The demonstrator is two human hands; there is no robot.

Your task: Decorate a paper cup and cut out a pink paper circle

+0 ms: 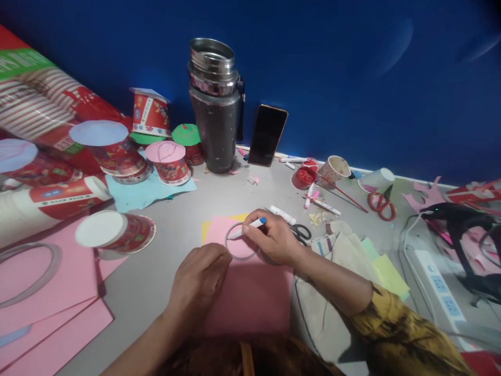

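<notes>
A pink paper sheet [250,292] lies on the grey table in front of me, over a yellow sheet [206,227]. A clear tape ring [239,241] rests on the pink sheet's far end. My right hand [274,240] grips a white marker with a blue end [247,227], its tip at the ring's left rim. My left hand [199,279] is curled, pressing on the pink sheet just below and left of the ring, fingertips touching it.
Several red paper cups [117,235] topped with paper discs stand at the left, with pink sheets [50,292] and another tape ring [27,271]. Behind are a steel flask [216,104] and a leaning phone [268,134]. Black scissors [301,232], red scissors [380,202], markers and a power strip [434,282] lie right.
</notes>
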